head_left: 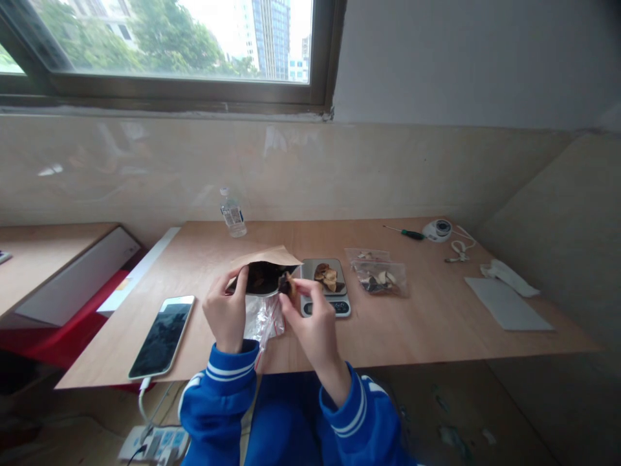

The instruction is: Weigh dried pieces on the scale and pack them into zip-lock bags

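My left hand grips the near left rim of a brown paper pouch, whose mouth gapes toward me and looks dark inside. Between the thumb and fingers of my right hand is a small dark-and-tan dried piece, held at the pouch's right edge. Just beyond that hand stands a small digital scale. Tan dried slices lie on its plate, perhaps dried mushroom. Under the pouch are clear zip bags, partly covered by my left hand and the pouch.
Filled clear bags lie right of the scale. A phone on a charging cable is at the left. Farther back are a water bottle, a screwdriver and a white camera. White sheets lie at the right.
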The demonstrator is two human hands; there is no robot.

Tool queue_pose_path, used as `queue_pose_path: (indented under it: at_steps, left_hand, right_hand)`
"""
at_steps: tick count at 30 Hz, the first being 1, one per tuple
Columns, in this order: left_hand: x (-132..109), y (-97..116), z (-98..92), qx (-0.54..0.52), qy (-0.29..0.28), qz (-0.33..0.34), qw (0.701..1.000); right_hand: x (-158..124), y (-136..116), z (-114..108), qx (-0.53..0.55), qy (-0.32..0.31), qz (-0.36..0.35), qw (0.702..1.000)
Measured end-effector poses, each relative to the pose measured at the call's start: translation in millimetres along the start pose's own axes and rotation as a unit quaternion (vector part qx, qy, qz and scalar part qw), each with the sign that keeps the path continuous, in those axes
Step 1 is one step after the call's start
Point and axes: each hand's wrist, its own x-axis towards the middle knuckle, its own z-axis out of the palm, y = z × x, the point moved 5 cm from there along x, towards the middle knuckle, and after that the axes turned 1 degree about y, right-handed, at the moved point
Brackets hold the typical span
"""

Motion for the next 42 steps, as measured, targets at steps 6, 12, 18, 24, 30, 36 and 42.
queue_pose_path:
  at_steps: [6,12,18,24,30,36,42]
  left_hand:
    - [25,9,10.5,-0.073,0.032,0.009,0.997]
    - [56,2,35.3,-0.075,-0.015,0.083,0.994]
    - [35,-3,38.6,-0.074,0.009,0.068,0.995]
    - [-13,-6,46.8,-0.070,0.019,0.064,0.995]
    - [-47,-1,86.1,-0.024,-0.227,0.174,0.958]
    - [-86,6,119.0,0.026,-0.392,0.249,0.885]
    - [-89,3,122.9,0.065,-0.410,0.242,0.877]
  right_hand:
    - [39,103,-52,-0.056,0.074,0.091,0.991]
    - [77,193,-46,-0.142,-0.009,0.131,0.981]
    - [81,200,-33,-0.226,-0.099,0.037,0.968]
    - [70,194,-41,-0.195,-0.100,0.025,0.975]
    - [57,179,-57,-0.146,-0.053,0.009,0.988]
    - [29,163,-50,-0.172,-0.081,-0.042,0.981]
    - [24,169,-42,-0.198,-0.104,-0.039,0.974]
